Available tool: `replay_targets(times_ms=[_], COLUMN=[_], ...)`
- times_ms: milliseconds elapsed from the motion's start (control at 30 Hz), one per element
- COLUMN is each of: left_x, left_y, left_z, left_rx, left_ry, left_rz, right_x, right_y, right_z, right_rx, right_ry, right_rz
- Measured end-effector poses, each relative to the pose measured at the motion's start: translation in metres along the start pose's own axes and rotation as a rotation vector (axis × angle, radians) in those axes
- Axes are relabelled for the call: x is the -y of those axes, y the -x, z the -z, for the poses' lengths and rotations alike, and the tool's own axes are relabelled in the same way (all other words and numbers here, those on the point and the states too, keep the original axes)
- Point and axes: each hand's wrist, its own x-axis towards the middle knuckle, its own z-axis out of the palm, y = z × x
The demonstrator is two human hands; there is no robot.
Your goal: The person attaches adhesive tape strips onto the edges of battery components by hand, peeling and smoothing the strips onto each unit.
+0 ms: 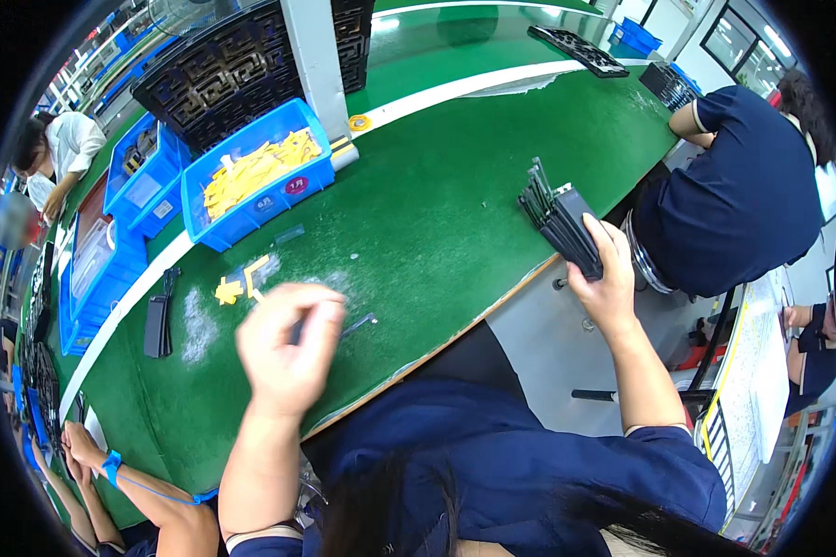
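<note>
My right hand (608,274) is wrapped round a stack of thin black plastic parts (567,227), held up near the table's front edge. Narrow prongs stick out from the stack's far end. Over the table's near side, my left hand (288,348) is curled with thumb and fingers together; a dark bit shows in its gap, but what it grips, if anything, is hidden. Just right of that hand lies a small dark strip (359,323). Yellow pieces (229,291) lie on the green table (418,223) beyond it. Farther left rests a stack of black parts (159,325).
A blue bin (200,223) of yellow pieces stands beyond my left hand, by a white post (314,65). More blue bins (88,320) line the left. A co-worker (738,186) sits at right; another person's wristbanded arm (149,483) reaches in at lower left. Black trays (576,51) lie farther off.
</note>
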Motion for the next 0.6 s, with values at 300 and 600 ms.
replay_targets(times_ms=[300,600], left_x=[-0.006,-0.007], left_y=[0.025,0.008], left_z=[-0.054,0.008], left_rx=[0.450,0.163], left_ry=[0.364,0.871], left_rz=[0.373,0.501], right_x=[0.104,0.223], right_y=[0.005,-0.018], right_z=[-0.017,-0.066], right_rx=[0.189,0.626], right_ry=[-1.476,-2.017], right_rz=[-0.616,-0.695])
